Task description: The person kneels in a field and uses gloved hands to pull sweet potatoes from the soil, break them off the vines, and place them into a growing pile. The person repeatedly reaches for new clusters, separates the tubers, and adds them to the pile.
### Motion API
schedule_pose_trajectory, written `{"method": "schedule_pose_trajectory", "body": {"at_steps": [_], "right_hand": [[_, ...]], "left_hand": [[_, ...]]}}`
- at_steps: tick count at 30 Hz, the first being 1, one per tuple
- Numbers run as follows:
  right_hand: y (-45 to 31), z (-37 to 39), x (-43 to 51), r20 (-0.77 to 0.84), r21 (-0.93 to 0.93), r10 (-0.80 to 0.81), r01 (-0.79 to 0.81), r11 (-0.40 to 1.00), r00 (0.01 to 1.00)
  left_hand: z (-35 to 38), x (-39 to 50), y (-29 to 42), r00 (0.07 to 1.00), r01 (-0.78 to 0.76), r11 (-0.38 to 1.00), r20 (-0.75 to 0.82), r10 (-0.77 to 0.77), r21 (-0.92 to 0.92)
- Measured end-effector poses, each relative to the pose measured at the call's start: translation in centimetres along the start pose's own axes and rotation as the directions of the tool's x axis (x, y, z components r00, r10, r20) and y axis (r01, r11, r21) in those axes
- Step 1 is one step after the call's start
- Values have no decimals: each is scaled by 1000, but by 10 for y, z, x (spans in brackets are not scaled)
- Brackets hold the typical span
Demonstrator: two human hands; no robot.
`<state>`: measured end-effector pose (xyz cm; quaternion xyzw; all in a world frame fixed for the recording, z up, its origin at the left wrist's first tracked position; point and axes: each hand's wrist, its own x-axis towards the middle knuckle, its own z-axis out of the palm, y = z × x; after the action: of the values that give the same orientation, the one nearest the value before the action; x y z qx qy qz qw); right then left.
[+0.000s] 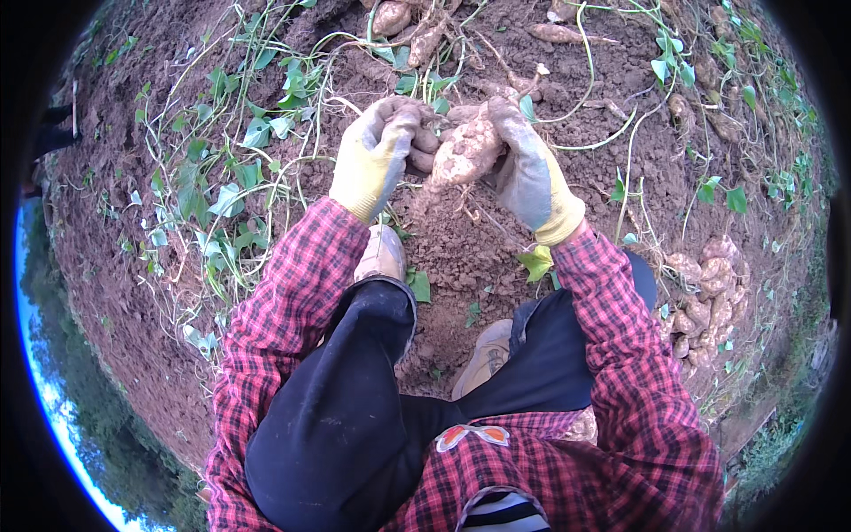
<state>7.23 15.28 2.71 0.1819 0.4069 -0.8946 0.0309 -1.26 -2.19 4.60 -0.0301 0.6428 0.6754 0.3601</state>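
Both hands wear soiled yellow-and-grey work gloves and are raised over the soil in front of the feet. My right hand (532, 166) grips a large, soil-covered sweet potato (467, 151) by its upper right side. To its left, my left hand (385, 149) is closed around the stem end of the same cluster, where smaller sweet potato roots (423, 149) show beside its fingertips. Thin rootlets hang below the large tuber. Just beyond the hands, more sweet potatoes (425, 45) lie attached to vines.
Green sweet potato vines (226, 199) spread over the soil at left. A pile of sweet potatoes (711, 302) lies at right, and others (725, 126) lie among vines further up. My shoes (382, 253) stand near the hands. Another person's dark-clad legs (56, 133) show at the far left.
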Motion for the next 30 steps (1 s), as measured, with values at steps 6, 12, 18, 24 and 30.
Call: {"method": "schedule_pose_trajectory", "body": {"at_steps": [6,12,18,24,30], "right_hand": [[-5,-4,0,-29,212,45,-38,977,999],[-12,2,0,-17,182,104,-99,978,994],[-21,5,-4,117,-86,-240,250,964,964],[-30,-25,5,-25,399,-192,186,898,981],[-55,-56,-3,-181,507,-161,232,830,970]], "left_hand": [[4,-17,-1,893,-449,652,280,352,611],[4,-11,-4,972,-232,873,70,224,430],[0,7,3,933,332,934,103,-346,129],[-12,102,17,992,-54,906,126,1,421],[-47,190,22,954,-88,41,72,293,995]]}}
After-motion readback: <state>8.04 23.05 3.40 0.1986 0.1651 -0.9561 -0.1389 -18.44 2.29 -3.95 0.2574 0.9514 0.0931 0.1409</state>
